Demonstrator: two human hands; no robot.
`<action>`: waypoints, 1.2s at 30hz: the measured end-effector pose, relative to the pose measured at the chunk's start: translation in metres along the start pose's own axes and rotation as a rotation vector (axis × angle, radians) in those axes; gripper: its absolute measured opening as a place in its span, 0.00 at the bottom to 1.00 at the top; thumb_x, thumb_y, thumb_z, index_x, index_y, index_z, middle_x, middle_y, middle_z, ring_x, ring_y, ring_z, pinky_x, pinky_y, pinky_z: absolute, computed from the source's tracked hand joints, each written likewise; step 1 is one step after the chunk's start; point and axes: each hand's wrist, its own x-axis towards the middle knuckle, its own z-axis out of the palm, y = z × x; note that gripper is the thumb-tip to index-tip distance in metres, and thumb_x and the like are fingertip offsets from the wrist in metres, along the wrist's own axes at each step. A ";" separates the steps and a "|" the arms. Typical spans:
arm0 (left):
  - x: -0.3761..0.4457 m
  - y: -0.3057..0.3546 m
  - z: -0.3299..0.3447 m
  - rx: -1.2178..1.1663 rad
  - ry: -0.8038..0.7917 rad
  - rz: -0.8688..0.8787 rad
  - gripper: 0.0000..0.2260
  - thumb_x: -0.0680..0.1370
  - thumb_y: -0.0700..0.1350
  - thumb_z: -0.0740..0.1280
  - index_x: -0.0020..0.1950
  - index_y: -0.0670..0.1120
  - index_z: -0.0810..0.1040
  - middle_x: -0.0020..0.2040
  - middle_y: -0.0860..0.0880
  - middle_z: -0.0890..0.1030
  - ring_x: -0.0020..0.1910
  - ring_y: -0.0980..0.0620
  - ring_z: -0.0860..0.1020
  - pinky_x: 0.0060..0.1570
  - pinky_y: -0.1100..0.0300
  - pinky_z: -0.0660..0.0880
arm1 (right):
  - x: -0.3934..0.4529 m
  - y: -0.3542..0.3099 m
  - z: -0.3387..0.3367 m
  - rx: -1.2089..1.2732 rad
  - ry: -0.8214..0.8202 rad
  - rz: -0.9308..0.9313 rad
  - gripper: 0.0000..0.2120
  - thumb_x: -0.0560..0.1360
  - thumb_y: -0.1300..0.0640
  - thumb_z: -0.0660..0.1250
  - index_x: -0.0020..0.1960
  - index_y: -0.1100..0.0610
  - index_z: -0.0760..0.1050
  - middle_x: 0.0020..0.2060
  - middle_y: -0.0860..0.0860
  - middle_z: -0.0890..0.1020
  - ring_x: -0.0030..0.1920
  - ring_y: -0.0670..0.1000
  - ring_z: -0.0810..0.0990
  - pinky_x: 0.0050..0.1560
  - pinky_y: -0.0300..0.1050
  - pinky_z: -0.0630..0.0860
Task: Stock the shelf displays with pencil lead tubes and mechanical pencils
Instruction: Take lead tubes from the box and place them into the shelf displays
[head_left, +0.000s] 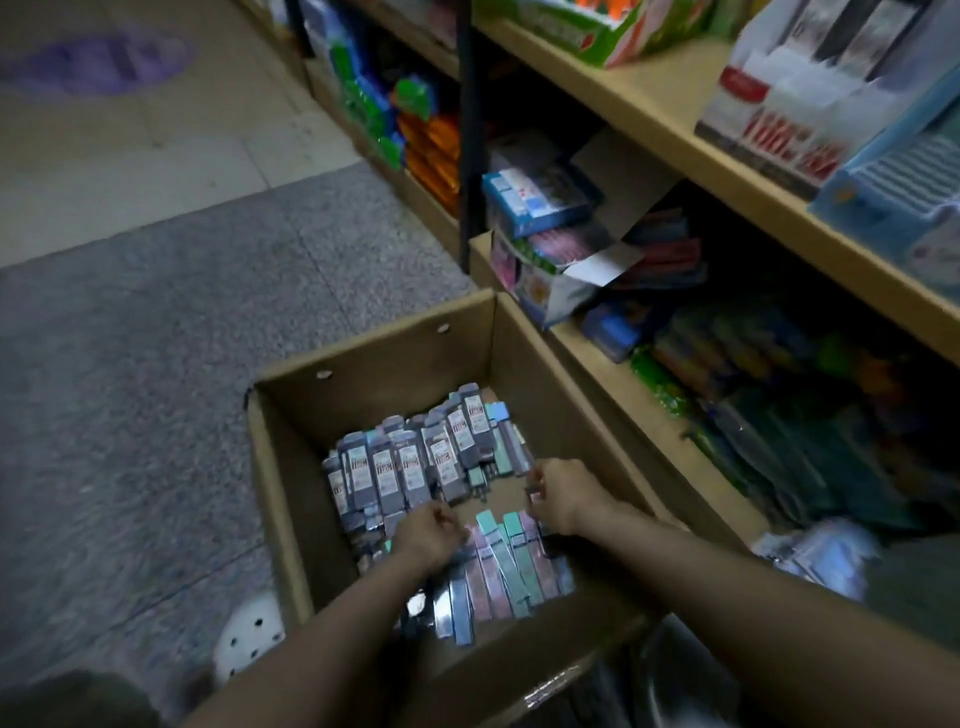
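Note:
An open cardboard box (374, 364) stands on the floor in front of me. Inside lie several grey, labelled pencil lead tubes (400, 467) at the back and several teal, pink and blue tubes (506, 561) at the front. Both of my hands are down in the box. My left hand (428, 535) has curled fingers on the tubes at the left edge of the front pile; what it holds is hidden. My right hand (563, 499) pinches a small dark tube between thumb and fingers, just above the bare box bottom.
Wooden shelves (649, 104) rise on the right, packed with boxed and bagged stationery. A black upright post (470, 156) stands behind the box. The lowest shelf edge (613, 384) runs right beside the box. My white perforated shoe (249, 636) is left of it on grey floor.

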 end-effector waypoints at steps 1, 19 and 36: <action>0.003 -0.005 0.011 0.039 -0.002 0.008 0.11 0.72 0.43 0.74 0.53 0.42 0.80 0.51 0.44 0.82 0.52 0.45 0.80 0.54 0.56 0.76 | 0.007 0.006 0.009 -0.026 -0.002 0.026 0.14 0.75 0.58 0.69 0.60 0.57 0.79 0.56 0.55 0.82 0.56 0.55 0.81 0.57 0.46 0.78; 0.029 -0.016 0.057 -0.056 0.223 0.179 0.18 0.70 0.44 0.76 0.54 0.47 0.71 0.45 0.53 0.75 0.47 0.51 0.73 0.41 0.65 0.68 | 0.050 0.021 0.079 -0.187 0.027 -0.140 0.28 0.76 0.55 0.67 0.73 0.55 0.62 0.71 0.57 0.63 0.72 0.56 0.62 0.71 0.45 0.59; -0.002 0.037 -0.033 -0.244 -0.082 0.166 0.23 0.82 0.36 0.59 0.73 0.47 0.55 0.57 0.45 0.75 0.57 0.46 0.74 0.61 0.46 0.74 | 0.030 0.002 0.045 0.413 0.039 0.137 0.28 0.74 0.64 0.69 0.71 0.52 0.65 0.60 0.55 0.79 0.60 0.56 0.78 0.56 0.41 0.73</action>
